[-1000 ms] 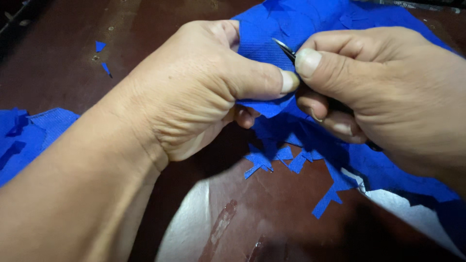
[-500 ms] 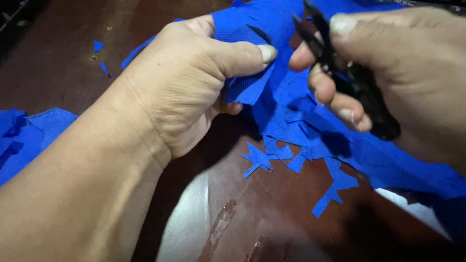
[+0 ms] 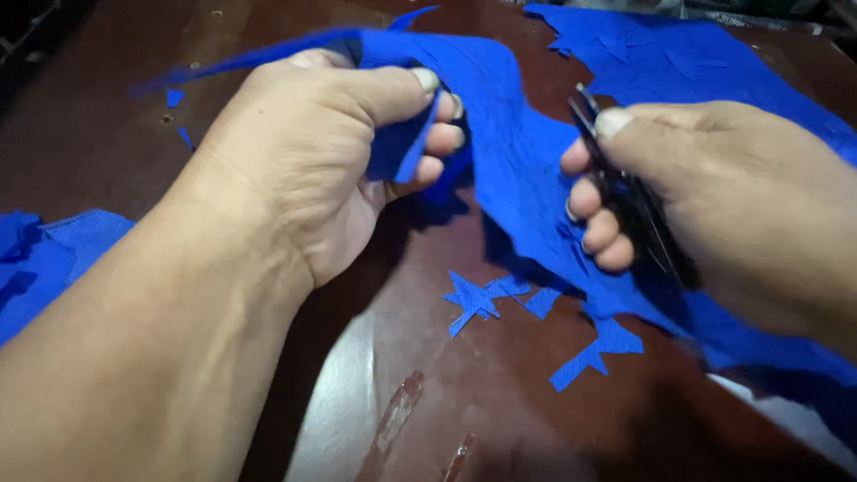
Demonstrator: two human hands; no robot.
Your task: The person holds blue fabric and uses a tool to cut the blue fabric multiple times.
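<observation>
**Blue Fabric Held Up Between Two Hands, Snips at the Ready**

While the blue fabric point(image 3: 527, 161) hangs lifted off the dark brown bench point(image 3: 375, 357), it fills the middle and the one-o'clock part of the view, one end bunched at ten o'clock and the rest trailing down toward four o'clock, where it lies on the bench. Its lower edge looks ragged and notched.

At ten o'clock of the cloth, the left hand point(image 3: 312, 161) is clenched on a fold of it, thumb pressed over the top and the fingers curled beneath, so the fabric is pinched between them and pulled up into a ridge.

At three o'clock, the right hand point(image 3: 714, 187) is closed around a pair of small black snips point(image 3: 634, 201), thumb laid along the top and the fingers wrapped on the handle. The blades point up toward twelve o'clock, just beside the cloth's edge; whether they touch it cannot be told.

Below the cloth, at six o'clock, several small blue offcuts point(image 3: 500, 299) lie flat on the bench, some star-like, and one larger cross-shaped scrap point(image 3: 594, 353) lies toward five o'clock. More blue cloth point(image 3: 45, 259) sits at the nine-o'clock edge, and two tiny blue bits point(image 3: 178, 112) lie at eleven o'clock.
</observation>
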